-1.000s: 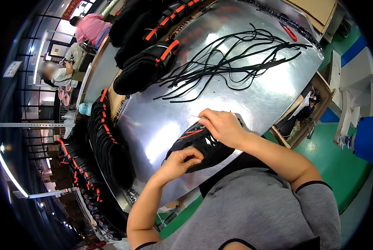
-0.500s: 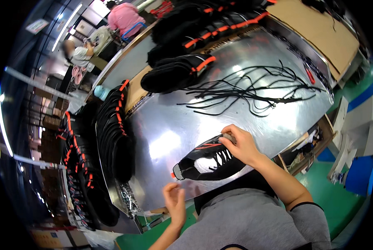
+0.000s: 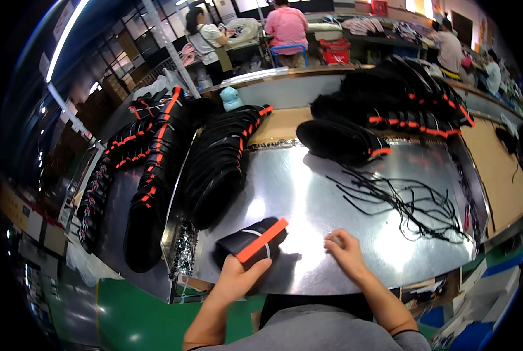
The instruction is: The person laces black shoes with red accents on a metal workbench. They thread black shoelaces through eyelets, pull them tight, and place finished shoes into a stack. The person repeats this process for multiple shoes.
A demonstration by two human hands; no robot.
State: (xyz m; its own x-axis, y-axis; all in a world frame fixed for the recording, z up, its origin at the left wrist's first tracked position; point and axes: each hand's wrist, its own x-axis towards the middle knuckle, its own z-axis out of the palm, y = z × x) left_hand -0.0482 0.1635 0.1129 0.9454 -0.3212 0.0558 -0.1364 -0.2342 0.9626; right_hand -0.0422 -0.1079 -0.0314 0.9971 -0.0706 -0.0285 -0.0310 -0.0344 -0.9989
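My left hand [image 3: 242, 276] grips a black shoe upper [image 3: 221, 244] by its near edge, thumb on top, the other fingers partly hidden beneath. A bright orange strip runs along the upper, which is tilted just over the metal table [image 3: 308, 202]. To its right, my right hand [image 3: 346, 253] is apart from the upper, thumb and fingers pinched together. Something small and greyish shows at those fingertips, too small to name. Beyond the right hand lies a loose tangle of black laces [image 3: 401, 202] on the tabletop.
Nested black uppers stand in a row [image 3: 214, 169] at left, with another row [image 3: 147, 181] beyond the table's side rim. A smaller stack [image 3: 337, 140] and a larger pile [image 3: 390, 88] lie at the back. Cardboard [image 3: 498, 169] covers the right side. Several people work in the background.
The upper has moved left and turned, now showing its orange strip. My left hand has taken hold of it; my right hand has let go. The view has swung round.
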